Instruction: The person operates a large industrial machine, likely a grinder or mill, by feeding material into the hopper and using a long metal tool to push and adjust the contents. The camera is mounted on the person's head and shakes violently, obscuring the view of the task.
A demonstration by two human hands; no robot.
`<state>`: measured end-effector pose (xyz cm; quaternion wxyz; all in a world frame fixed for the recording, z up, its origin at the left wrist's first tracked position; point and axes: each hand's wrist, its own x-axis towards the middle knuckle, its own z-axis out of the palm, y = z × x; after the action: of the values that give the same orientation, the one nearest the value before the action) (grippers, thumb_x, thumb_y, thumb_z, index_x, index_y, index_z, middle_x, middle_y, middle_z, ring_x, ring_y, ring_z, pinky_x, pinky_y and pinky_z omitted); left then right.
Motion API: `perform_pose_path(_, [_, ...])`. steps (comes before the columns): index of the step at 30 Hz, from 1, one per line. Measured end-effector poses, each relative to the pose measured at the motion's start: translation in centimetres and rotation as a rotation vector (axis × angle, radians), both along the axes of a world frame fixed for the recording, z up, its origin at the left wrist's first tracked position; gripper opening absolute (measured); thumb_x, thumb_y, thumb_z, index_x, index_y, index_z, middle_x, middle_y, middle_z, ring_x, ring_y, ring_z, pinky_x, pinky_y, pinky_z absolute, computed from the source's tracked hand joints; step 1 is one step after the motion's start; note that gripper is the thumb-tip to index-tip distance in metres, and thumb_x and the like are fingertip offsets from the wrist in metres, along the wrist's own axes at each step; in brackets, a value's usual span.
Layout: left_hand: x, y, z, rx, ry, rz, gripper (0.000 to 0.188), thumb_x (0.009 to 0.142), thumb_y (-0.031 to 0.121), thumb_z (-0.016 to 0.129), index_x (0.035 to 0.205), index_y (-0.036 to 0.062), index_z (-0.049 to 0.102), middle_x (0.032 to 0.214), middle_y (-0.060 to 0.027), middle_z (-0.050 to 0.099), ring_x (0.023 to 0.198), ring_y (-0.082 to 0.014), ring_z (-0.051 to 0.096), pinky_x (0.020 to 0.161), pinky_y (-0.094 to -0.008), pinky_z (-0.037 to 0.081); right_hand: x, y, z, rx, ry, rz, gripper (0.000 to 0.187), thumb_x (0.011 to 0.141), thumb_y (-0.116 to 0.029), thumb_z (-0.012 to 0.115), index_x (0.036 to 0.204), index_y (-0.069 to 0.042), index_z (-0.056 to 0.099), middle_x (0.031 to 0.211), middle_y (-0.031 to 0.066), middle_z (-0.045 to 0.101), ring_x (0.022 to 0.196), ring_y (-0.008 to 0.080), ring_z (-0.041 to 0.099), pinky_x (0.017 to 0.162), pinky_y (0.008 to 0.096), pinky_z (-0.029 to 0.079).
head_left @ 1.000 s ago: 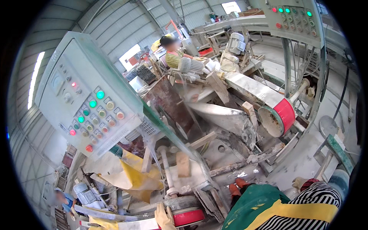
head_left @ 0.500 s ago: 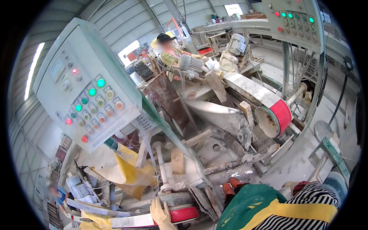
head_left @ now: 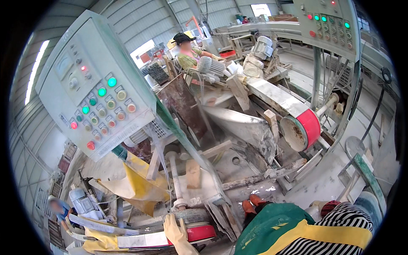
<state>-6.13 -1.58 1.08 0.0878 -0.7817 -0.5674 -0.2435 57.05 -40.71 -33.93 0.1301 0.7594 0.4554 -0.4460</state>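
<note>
One white strip lies flat near the lower left, already in position, running lengthwise toward the red-banded drum. Right where those two meet is the left hand in a cream rubbery-looking glove, fingers loosely spread and not gripping anything. Looks like it's just resting there, palm down. Over on the right, the right hand is mostly tucked behind clothing, so honestly I can't tell what its fingers are up to.

Progress-wise, I'd say things are under way: strip and drum are lined up, but nothing in view reads as finished, and I can't judge how much is left.

Materials, left to right again: the control cabinet is boxy painted metal, pale grey, with rows of round buttons, several lit green or red. Below it a yellow sheet hangs in stiff, dusty folds. Then a tan wooden block, rectangular and rough. The wearer's green apron looks smooth with pale flecks, beside a black-and-white striped garment. Further up, a second drum has a glossy red band and a grimy, rust-stained round end.
</note>
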Motion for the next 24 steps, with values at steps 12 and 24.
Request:
perform_pose_path(12, [1.1, -0.4, 0.0, 0.055, 0.007, -0.030, 0.045, 0.082, 0.021, 0.076, 0.120, -0.0001, 0.063, 0.128, -0.0213, 0.062, 0.115, -0.0423, 0.057, 0.099, -0.0495, 0.045, 0.3, 0.9, 0.9, -0.007, 0.001, -0.021, 0.045, 0.086, -0.032, 0.067, 0.129, -0.019, 0.071, 0.126, 0.0138, 0.071, 0.121, 0.0324, 0.067, 0.106, 0.0396, 0.052])
perform_pose_path(24, [2.3, -0.9, 0.0, 0.016, 0.024, -0.008, 0.048, 0.084, 0.024, 0.075, 0.123, 0.0002, 0.063, 0.132, -0.0251, 0.060, 0.120, -0.0447, 0.055, 0.105, -0.0512, 0.042, 0.5, 1.3, 1.3, -0.019, 0.001, -0.042, 0.045, 0.087, -0.031, 0.066, 0.130, -0.019, 0.070, 0.127, 0.0141, 0.071, 0.121, 0.0327, 0.066, 0.106, 0.0400, 0.052])
